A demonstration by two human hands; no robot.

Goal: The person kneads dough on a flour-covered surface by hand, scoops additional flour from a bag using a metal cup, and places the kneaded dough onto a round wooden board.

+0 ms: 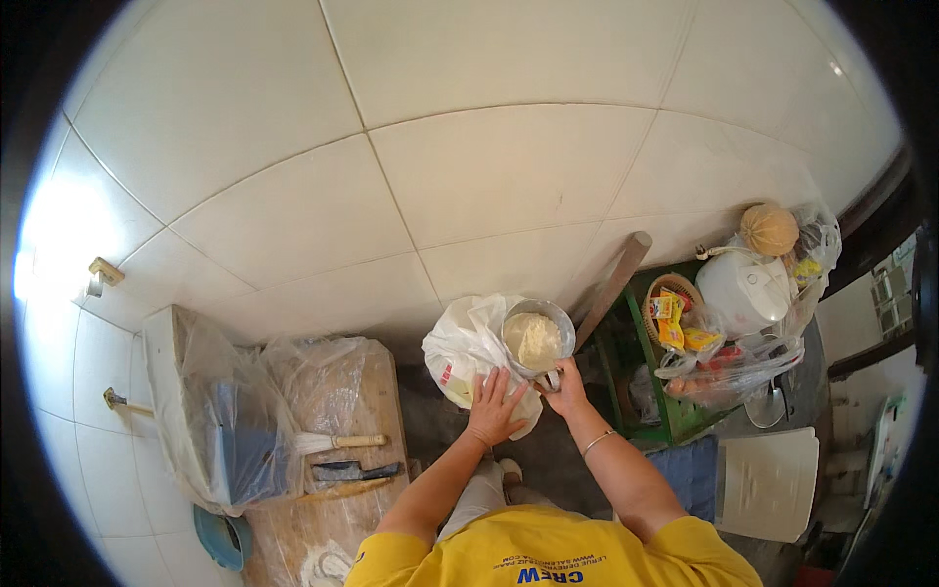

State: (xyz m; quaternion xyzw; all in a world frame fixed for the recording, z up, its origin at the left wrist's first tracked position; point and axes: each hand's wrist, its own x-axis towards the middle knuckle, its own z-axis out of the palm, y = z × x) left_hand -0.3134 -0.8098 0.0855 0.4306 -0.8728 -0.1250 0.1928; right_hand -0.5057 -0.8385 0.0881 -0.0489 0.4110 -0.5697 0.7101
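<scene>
In front of me stands a white plastic sack (pixel 466 341) with red print on its side. A round metal cup (pixel 569 334) with a handle is at the sack's right side, holding a heap of pale flour (pixel 538 340). My right hand (pixel 566 389) grips the cup by its handle. Against the front of the sack rests my left hand (pixel 497 407), its fingers spread on the plastic and holding nothing. What is inside the sack is hidden.
At left, a wooden board (pixel 381 367) bears a brush (pixel 341 442), a cleaver (pixel 356 470) and flour (pixel 326 563). A wooden pole (pixel 616 282) leans on the wall beside a green rack (pixel 664 418). Atop it sit a basket (pixel 653 323), a white appliance (pixel 741 290) and a melon (pixel 769 229).
</scene>
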